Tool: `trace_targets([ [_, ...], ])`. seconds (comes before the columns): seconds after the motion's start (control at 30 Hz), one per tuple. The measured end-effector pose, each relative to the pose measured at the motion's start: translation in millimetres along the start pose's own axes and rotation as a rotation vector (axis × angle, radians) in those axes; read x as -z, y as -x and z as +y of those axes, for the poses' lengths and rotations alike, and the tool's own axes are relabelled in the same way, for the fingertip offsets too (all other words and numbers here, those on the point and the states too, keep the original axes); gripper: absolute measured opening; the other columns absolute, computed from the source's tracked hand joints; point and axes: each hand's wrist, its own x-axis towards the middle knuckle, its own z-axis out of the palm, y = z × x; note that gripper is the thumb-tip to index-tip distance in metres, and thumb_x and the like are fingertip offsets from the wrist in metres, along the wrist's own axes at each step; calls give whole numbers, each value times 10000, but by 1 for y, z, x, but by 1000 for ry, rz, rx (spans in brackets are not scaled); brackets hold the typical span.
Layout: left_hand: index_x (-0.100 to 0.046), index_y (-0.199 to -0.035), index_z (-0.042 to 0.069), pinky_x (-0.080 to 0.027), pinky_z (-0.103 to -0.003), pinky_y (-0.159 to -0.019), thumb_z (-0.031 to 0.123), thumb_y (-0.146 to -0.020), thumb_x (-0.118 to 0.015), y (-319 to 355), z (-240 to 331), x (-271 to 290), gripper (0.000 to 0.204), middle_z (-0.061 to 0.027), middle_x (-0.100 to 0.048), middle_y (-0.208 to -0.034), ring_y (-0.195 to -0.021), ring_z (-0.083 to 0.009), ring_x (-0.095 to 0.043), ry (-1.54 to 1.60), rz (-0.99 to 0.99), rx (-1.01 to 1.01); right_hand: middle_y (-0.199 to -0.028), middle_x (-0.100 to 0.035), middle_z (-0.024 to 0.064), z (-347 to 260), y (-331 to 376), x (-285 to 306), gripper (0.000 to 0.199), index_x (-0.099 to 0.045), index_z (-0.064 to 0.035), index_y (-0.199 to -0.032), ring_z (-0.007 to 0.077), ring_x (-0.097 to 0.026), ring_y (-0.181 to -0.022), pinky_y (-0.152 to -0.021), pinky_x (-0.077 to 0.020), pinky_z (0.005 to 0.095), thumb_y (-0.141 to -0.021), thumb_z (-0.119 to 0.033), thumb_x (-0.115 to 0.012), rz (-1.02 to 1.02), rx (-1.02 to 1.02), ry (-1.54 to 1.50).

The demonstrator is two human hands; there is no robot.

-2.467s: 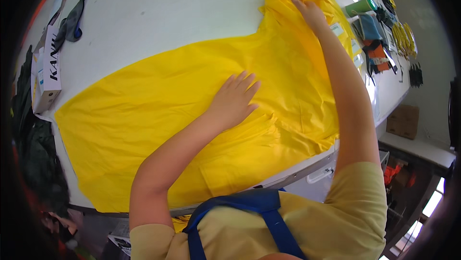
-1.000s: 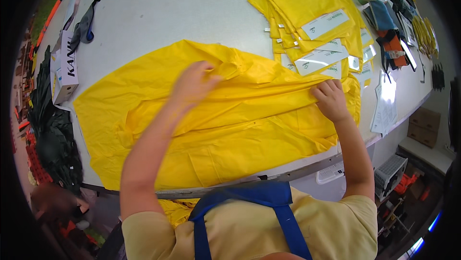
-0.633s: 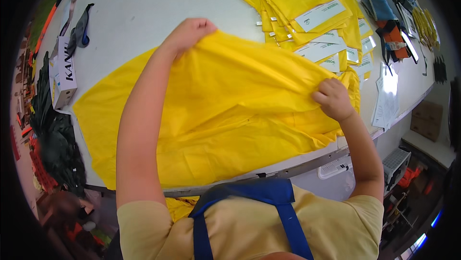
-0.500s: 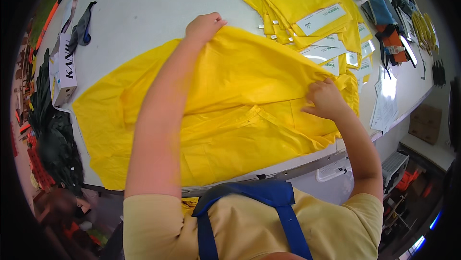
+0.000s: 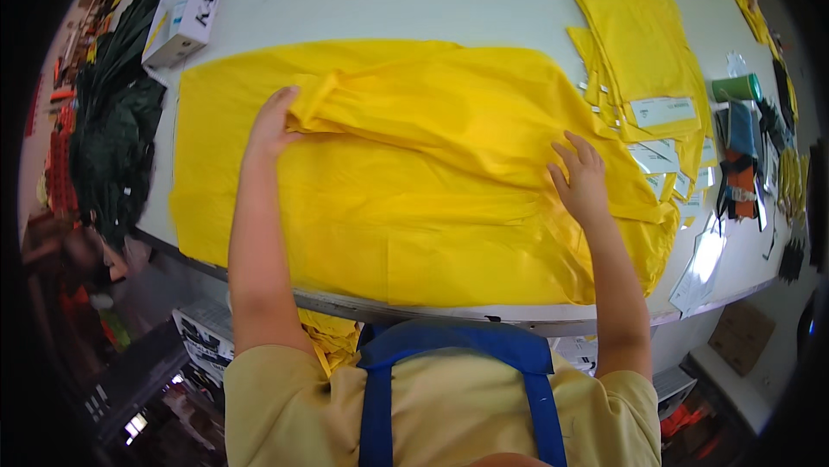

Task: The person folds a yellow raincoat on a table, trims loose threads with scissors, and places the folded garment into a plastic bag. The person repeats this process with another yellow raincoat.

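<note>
A large yellow jacket of smooth, thin cloth lies spread across the white table in front of me. One of its sleeves is laid sideways over the body of the garment. At the left, my left hand grips the end of this sleeve, fingers on its far side and thumb on its near side. My right hand is over the right part of the jacket, its fingers spread and nothing held in them. Creases run through the cloth around it.
Stacked yellow garments with white printed cards lie at the back right. Beyond them are a green cylinder and small tools. A white box and dark green cloth are at the left. The table's front edge is near my body.
My left hand has come left and nearer, bringing the sleeve end down across the jacket. The raised cloth now lies flatter. The fingers of my right hand have spread. The view has shifted.
</note>
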Motion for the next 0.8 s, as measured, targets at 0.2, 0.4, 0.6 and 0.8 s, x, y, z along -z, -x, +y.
trace_targets([
  [0.2, -514, -1139, 100, -454, -460, -911, 21, -763, -679, 134, -48, -27, 418, -110, -584, -1054, -1020, -287, -571, -402, -74, -1096, -1267, -489, 85, -190, -36, -11, 728, -386, -36, -1353, 203, -476, -1147, -966, -384, 340, -761, -245, -755, -85, 54, -1329],
  [0.4, -533, -1076, 117, -287, -587, -1055, -56, -739, -610, 211, -58, -37, 387, -107, -603, -1036, -1069, -336, -565, -133, -620, -1265, -1315, -451, 77, -205, -22, -4, 906, -330, -48, -1395, 192, -436, -1194, -1035, -318, 332, -657, -258, -811, -300, -15, -1650],
  [0.6, -501, -1163, 104, -359, -505, -1014, 79, -714, -733, 233, -52, -39, 506, -182, -543, -1167, -1121, -319, -526, -42, -523, -1193, -1194, -571, 30, -168, 16, 12, 798, -427, -41, -1335, 155, -551, -1082, -931, -432, 304, -630, -39, -799, -508, -147, -1684],
  [0.8, -420, -1257, 39, -403, -331, -977, 125, -689, -797, 244, -45, -61, 687, -146, -551, -1181, -1116, -225, -535, -143, -675, -528, -1222, -551, 38, -166, 39, 33, 818, -375, -42, -1362, 155, -551, -1091, -899, -460, 307, -665, -58, -802, -349, -172, -1583],
])
